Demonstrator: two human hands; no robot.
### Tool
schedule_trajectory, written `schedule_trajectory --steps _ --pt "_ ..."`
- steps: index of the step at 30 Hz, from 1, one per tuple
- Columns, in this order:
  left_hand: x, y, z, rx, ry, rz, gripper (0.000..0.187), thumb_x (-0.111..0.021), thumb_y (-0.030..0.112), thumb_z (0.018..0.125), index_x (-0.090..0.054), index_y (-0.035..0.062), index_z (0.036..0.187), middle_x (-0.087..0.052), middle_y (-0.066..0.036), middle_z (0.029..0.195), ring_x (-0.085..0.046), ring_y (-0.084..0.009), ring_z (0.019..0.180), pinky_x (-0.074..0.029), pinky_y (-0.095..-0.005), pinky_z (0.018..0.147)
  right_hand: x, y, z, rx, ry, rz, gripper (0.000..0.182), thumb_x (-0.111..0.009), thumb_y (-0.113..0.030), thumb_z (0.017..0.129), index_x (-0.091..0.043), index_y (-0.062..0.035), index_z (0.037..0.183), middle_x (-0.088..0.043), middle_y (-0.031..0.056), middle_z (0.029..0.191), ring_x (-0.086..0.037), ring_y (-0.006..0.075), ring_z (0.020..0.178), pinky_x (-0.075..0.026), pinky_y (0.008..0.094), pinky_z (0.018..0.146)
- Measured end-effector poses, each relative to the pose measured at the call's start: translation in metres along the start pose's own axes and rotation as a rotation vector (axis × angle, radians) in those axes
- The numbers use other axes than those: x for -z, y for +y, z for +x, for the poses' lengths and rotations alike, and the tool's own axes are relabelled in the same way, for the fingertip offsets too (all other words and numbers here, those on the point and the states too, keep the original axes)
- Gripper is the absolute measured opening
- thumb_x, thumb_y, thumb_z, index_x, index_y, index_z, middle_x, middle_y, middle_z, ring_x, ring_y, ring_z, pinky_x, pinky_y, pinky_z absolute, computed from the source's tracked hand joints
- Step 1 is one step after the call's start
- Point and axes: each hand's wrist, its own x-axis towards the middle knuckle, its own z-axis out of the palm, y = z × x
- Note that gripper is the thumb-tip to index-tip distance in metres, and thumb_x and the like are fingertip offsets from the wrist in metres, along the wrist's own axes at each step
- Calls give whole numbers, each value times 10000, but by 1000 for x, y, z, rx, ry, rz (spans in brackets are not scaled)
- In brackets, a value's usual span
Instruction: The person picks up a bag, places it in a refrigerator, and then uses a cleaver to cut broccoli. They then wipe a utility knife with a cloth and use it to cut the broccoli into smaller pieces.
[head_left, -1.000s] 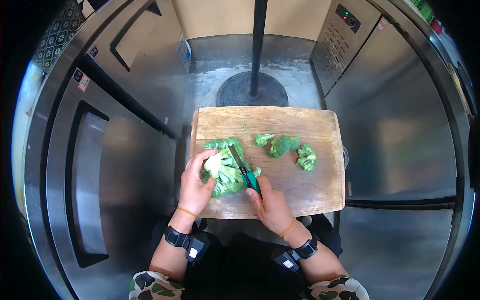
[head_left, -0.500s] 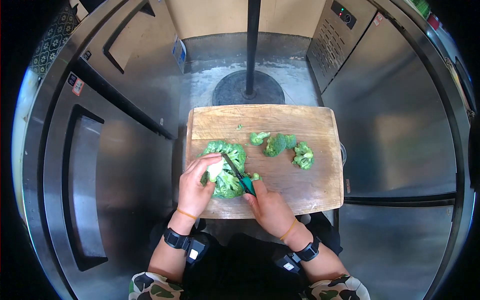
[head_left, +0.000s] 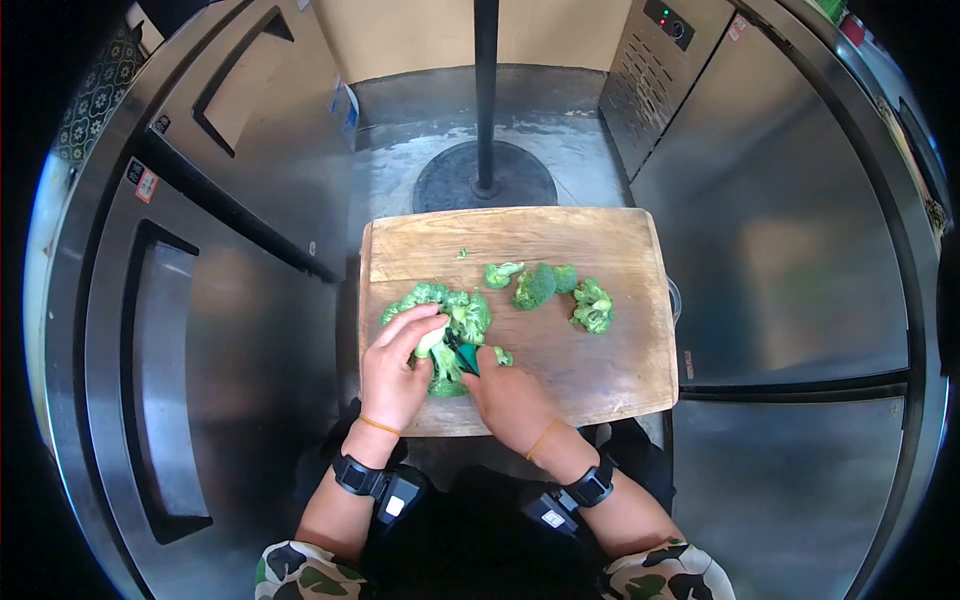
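Note:
A large head of broccoli lies stem up at the left of a wooden cutting board. My left hand is closed around its pale stem, thumb and fingers on either side. In my right hand is a knife with a green handle, gripped close to the blade. The dark blade is pushed in among the stalks, and most of it is hidden there. A small cut floret sits just beyond my right fingers.
Several loose florets lie on the board's far half, among them a round floret and a right-hand floret. A black pole on a round base stands behind the board. Steel cabinets flank both sides.
My right hand has moved left and turned, taking the knife blade from across the top down between the stalks. The left hand keeps its hold on the stem. The whole view has shifted slightly.

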Motion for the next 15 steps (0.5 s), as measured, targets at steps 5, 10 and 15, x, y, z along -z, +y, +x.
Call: schedule_trajectory --steps 5,10,15 --pt "2 -3 2 -48 -10 106 526 -538 -155 632 -657 97 1079 -619 -94 1190 -563 -322 1104 -461 -387 965 6 14 -1 33 51 46 260 -535 -253 956 -439 -19 1016 -613 269 744 -587 484 721 -453 560 628" --pt "5 -5 -1 12 -17 125 447 -649 11 709 -608 124 1140 -582 -116 1183 -503 -344 1127 -430 -413 971 25 35 -8 30 173 65 246 -543 -238 951 -474 -26 1055 -617 265 774 -584 477 753 -445 547 636" --pt "-4 -1 2 115 70 313 429 -730 54 692 -571 94 1088 -594 -116 1103 -514 -334 1109 -427 -397 937 30 45 -9 -48 163 -86 252 -556 -228 950 -490 -28 1089 -620 256 758 -600 446 721 -466 505 611"
